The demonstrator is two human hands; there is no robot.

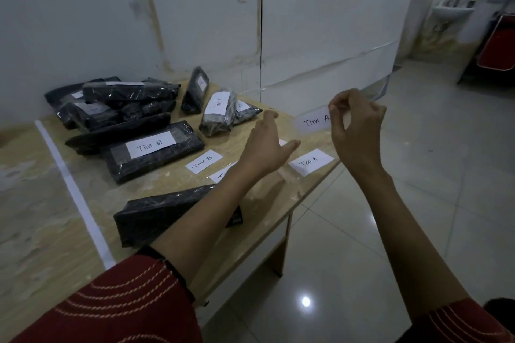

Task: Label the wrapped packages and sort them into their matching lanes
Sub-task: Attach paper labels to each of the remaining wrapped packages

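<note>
My right hand [356, 125] pinches the label [312, 122] by its edge, probably to keep it clean. My left hand [267, 145] hovers open, ready for the nearest package [161, 211].

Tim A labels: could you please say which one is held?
The upper Tim A label, pinched by the right hand; the lower Tim A label lies flat on the table.

The scene is taken through one wide-angle camera worn on the head, tilted forward and down from just off the near edge of the table [41, 203]. The left hand [267, 147] and the right hand [356, 131], pinching a label [312, 121], are caught close in at mid-frame. The wall [195, 8] and tiled floor [418, 175] are seen beyond.
</note>
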